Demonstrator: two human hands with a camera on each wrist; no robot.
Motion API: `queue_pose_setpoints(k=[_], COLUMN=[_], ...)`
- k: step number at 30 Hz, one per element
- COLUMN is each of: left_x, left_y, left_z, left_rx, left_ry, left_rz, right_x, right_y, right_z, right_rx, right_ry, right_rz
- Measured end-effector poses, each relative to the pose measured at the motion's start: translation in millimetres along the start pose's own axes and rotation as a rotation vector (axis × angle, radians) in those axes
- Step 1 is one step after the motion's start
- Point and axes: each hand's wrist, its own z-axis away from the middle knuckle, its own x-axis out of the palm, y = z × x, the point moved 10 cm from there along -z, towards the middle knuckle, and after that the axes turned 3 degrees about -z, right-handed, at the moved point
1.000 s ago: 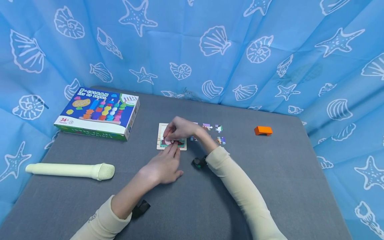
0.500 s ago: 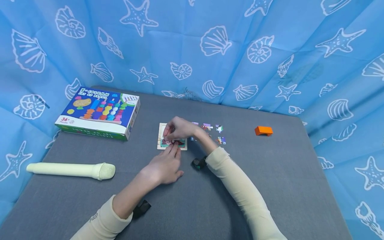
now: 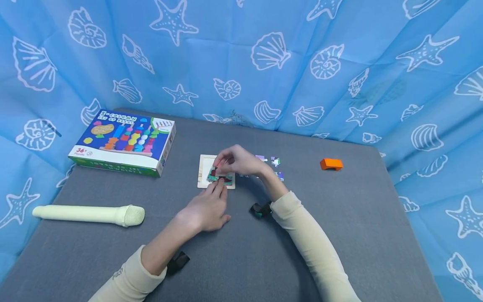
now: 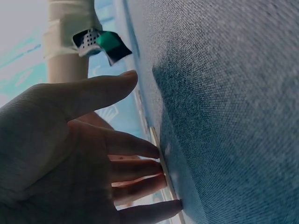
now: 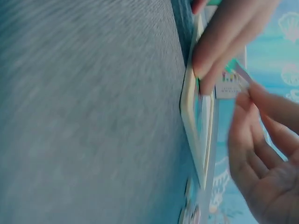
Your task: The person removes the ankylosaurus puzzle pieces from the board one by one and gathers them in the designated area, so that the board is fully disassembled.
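A small wooden puzzle frame (image 3: 202,170) lies on the grey table, its left inside bare and pale. My right hand (image 3: 241,161) pinches a teal and dark red puzzle piece (image 3: 211,173) between thumb and fingers; in the right wrist view this piece (image 5: 241,72) is tilted and raised above the frame. The fingertips of my left hand (image 3: 207,212) rest on the frame's near edge and on a dark red and teal piece (image 3: 227,180) in its lower right. In the left wrist view the left fingers (image 4: 135,170) are nearly straight and the thumb stands apart.
Several loose puzzle pieces (image 3: 276,161) lie right of the frame, some behind the right wrist. An orange arch block (image 3: 331,164) sits farther right. On the left are a boxed bead set (image 3: 122,142) and a pale green microphone (image 3: 88,214). A blue shell-print curtain (image 3: 234,63) hangs behind.
My right hand has moved right and lifted the puzzle piece from the frame's lower left, baring pale wood there. The left hand has stayed in place.
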Motion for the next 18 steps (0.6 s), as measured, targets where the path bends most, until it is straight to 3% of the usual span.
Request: queue_pose_setpoints(k=[4, 6, 18], left_x=[-1.0, -1.0, -2.1], left_y=[-0.8, -0.7, 1.1], left_z=[1.1, 1.3, 1.8], left_rx=[-0.011, -0.009, 0.006], left_ry=[0.015, 0.021, 0.017], left_rz=[-0.002, 0.000, 0.016], right_x=[-23, -31, -52], right_y=[3, 4, 23], right_z=[8.5, 13.9, 61.8], right_rx=[0.005, 0.010, 0.083], right_ry=[0.131, 0.157, 0.077], right_rz=[-0.026, -0.018, 0.054])
